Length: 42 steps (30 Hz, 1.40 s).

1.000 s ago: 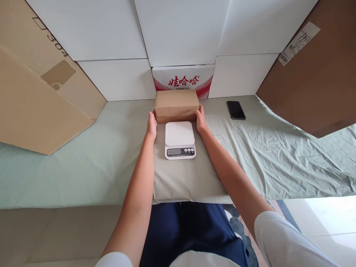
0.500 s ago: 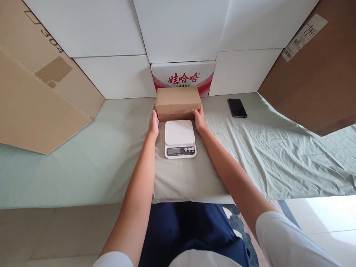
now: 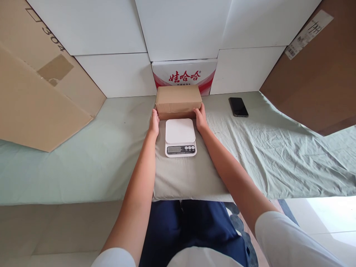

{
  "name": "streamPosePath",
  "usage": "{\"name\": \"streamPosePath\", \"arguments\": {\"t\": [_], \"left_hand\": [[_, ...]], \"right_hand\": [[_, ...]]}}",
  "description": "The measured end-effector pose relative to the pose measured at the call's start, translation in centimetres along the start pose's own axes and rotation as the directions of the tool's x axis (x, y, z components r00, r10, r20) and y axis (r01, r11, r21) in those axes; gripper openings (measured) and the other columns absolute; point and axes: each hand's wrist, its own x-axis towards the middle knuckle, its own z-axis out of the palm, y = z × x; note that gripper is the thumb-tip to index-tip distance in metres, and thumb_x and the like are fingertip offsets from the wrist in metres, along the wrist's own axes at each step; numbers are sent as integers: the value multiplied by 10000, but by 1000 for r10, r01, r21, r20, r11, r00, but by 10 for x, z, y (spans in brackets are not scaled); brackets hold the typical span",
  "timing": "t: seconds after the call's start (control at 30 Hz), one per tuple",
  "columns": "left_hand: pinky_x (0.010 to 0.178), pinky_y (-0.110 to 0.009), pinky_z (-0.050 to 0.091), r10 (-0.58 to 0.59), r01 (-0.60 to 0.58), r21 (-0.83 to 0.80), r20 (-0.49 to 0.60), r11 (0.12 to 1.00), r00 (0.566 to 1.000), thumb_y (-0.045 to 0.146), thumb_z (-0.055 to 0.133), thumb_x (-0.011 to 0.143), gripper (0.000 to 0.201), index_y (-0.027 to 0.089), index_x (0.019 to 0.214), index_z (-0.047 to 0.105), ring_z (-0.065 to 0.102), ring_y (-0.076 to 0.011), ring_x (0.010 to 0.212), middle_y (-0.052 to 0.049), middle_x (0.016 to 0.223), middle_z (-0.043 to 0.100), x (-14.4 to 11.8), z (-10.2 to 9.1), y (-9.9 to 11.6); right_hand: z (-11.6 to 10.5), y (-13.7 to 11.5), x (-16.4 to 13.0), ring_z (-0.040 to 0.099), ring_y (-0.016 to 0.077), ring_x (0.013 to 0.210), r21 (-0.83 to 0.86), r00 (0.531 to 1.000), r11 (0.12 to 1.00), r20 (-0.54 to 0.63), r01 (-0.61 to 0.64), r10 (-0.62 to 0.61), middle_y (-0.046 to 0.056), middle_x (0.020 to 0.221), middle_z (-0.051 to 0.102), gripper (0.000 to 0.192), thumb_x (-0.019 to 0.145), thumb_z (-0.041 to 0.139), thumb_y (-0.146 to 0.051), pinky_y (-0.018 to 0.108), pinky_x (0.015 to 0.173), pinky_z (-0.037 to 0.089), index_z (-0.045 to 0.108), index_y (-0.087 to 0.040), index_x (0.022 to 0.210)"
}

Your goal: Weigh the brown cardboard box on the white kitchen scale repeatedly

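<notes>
Here, a brown cardboard parcel sits on a table draped in pale green cloth, straight ahead of the person. The left hand presses flat against the parcel's left end and the right hand against its right end, so the parcel lies clasped between the two palms, fingers extended rather than curled. Just in front of the parcel stands a white kitchen scale. A black phone lies well off to the right.

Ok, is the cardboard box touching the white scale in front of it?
Cannot tell. In the head view the cardboard box sits right behind the scale; its front edge meets the platform's back edge with no plain gap or contact.
</notes>
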Motion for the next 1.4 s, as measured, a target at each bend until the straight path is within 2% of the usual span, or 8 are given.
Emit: {"name": "streamPosePath", "arguments": {"t": [0.13, 0.37, 0.6, 0.77, 0.9, 1.4], "left_hand": [[1313, -426, 293, -16, 16, 0, -11, 1000, 1000, 885, 335, 864, 888, 282, 1463, 591, 364, -260, 1592, -86, 1646, 492, 0, -1, -1], [1313, -415, 299, 27, -27, -5, 20, 1000, 999, 904, 349, 840, 927, 281, 1493, 560, 371, -253, 1589, -82, 1667, 462, -1, -2, -3], [1316, -404, 289, 24, -24, 3, 18, 1000, 1000, 915, 360, 826, 979, 238, 1509, 542, 338, -267, 1604, -106, 1687, 425, -1, -3, -4], [1313, -395, 291, 2, -2, 29, 23, 1000, 1000, 887, 334, 863, 908, 277, 1504, 541, 361, -242, 1594, -74, 1676, 449, -2, -3, -3], [1307, -383, 300, 19, -19, 28, 21, 999, 1000, 870, 321, 883, 868, 297, 1490, 557, 354, -236, 1597, -55, 1669, 464, -2, -3, -2], [1295, -357, 319, 16, -16, 48, 10, 999, 1000, 895, 329, 857, 915, 287, 1506, 543, 360, -236, 1594, -57, 1687, 433, -4, -1, 2]], "right_hand": [[0, 2, 1, 496, 280, 1393, -1, 1000, 1000, -22, -11, 11, 49, 1411, 601, 434, 786, 567, -411, 526, 1277, 371, 538, -282, 1200], [0, 4, 3, 495, 278, 1388, -12, 999, 1000, -32, -9, 9, 47, 1397, 609, 458, 782, 564, -415, 523, 1279, 370, 544, -275, 1218], [0, 2, 2, 506, 277, 1362, -11, 1000, 1000, -24, -3, 3, 46, 1387, 617, 455, 780, 577, -415, 510, 1271, 384, 544, -279, 1213], [0, -3, -2, 514, 296, 1354, -34, 999, 999, -20, -29, 29, 78, 1389, 602, 440, 788, 554, -371, 532, 1256, 386, 534, -249, 1210], [0, -2, -2, 512, 278, 1363, -28, 999, 999, -26, -20, 19, 58, 1405, 607, 400, 789, 547, -341, 527, 1267, 388, 531, -262, 1180], [0, 1, -1, 497, 283, 1378, -16, 999, 1000, -34, -17, 16, 67, 1413, 596, 452, 767, 560, -351, 523, 1262, 383, 514, -260, 1207]]}}
